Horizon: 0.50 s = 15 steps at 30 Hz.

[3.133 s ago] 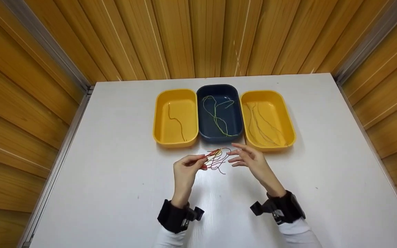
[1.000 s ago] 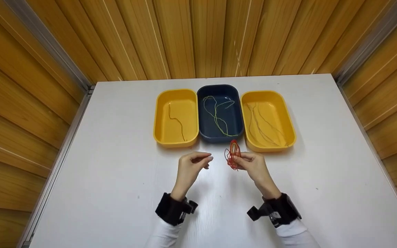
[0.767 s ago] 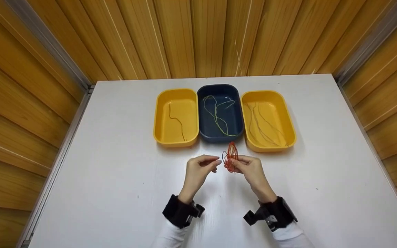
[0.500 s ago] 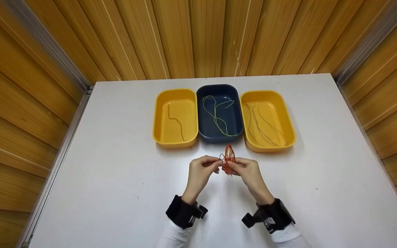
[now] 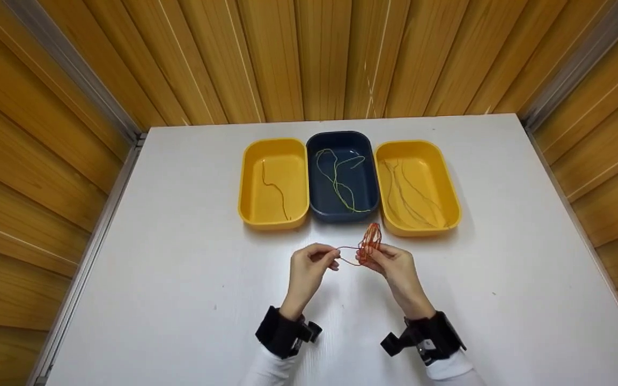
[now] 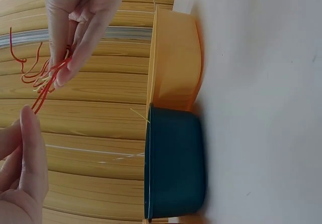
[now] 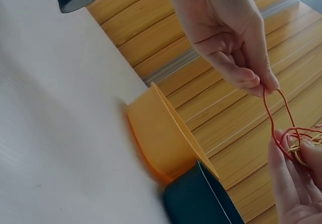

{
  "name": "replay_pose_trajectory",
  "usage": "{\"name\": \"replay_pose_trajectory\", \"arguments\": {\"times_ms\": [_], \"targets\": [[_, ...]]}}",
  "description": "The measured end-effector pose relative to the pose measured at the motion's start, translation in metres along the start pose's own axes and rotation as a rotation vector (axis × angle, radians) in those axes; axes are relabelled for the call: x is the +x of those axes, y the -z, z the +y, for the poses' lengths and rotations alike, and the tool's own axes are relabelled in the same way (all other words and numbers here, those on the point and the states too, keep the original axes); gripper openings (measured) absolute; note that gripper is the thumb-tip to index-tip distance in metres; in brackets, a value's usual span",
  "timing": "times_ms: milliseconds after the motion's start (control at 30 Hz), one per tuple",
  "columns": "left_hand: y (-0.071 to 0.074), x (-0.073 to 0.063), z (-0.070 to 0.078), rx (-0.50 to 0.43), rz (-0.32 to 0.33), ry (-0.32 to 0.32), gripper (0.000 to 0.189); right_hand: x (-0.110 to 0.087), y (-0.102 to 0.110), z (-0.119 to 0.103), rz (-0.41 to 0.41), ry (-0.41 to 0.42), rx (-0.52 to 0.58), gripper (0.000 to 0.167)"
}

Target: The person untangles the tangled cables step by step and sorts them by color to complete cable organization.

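Observation:
Above the white table, my right hand (image 5: 397, 268) pinches a looped bundle of red string (image 5: 372, 236) between thumb and fingers. Some yellow strands (image 7: 316, 139) show among the red in the right wrist view. My left hand (image 5: 309, 268) pinches a red loop (image 5: 349, 247) drawn out from the bundle toward the left. In the right wrist view two red strands (image 7: 268, 114) run from the left fingertips down to the bundle. Loose red ends (image 6: 31, 73) stick out past the right hand in the left wrist view.
Three trays stand side by side behind the hands. The left yellow tray (image 5: 247, 182) holds one brownish string (image 5: 274, 185), the dark blue tray (image 5: 314, 201) green string (image 5: 336, 179), the right yellow tray (image 5: 451, 198) several pale strings (image 5: 403, 195). Wood-look panels (image 5: 319, 64) rise behind the white table (image 5: 180, 241).
The string bundle went from my left hand to my right. My left hand then came in, took hold of a red strand, and the hands moved slightly apart, stretching out a loop.

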State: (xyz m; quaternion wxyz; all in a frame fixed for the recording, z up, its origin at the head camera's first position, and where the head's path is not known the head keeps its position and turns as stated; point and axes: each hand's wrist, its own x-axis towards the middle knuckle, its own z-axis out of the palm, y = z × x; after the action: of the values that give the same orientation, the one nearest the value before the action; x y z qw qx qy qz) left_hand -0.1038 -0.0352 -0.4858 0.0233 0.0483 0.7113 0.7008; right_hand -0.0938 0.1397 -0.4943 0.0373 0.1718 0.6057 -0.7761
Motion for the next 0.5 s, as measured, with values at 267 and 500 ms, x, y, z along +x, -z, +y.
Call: {"name": "replay_pose_trajectory", "arguments": {"times_ms": [267, 500], "targets": [[0.0043, -0.0010, -0.0006, -0.026, 0.009, 0.003, 0.016, 0.0032, 0.0023, -0.0032, -0.013, 0.042, 0.142, 0.022], [0.0057, -0.0025, 0.0007, -0.049, 0.044, 0.005, 0.015, 0.0038, 0.0004, -0.0084, 0.011, 0.066, 0.216, 0.030]]}}
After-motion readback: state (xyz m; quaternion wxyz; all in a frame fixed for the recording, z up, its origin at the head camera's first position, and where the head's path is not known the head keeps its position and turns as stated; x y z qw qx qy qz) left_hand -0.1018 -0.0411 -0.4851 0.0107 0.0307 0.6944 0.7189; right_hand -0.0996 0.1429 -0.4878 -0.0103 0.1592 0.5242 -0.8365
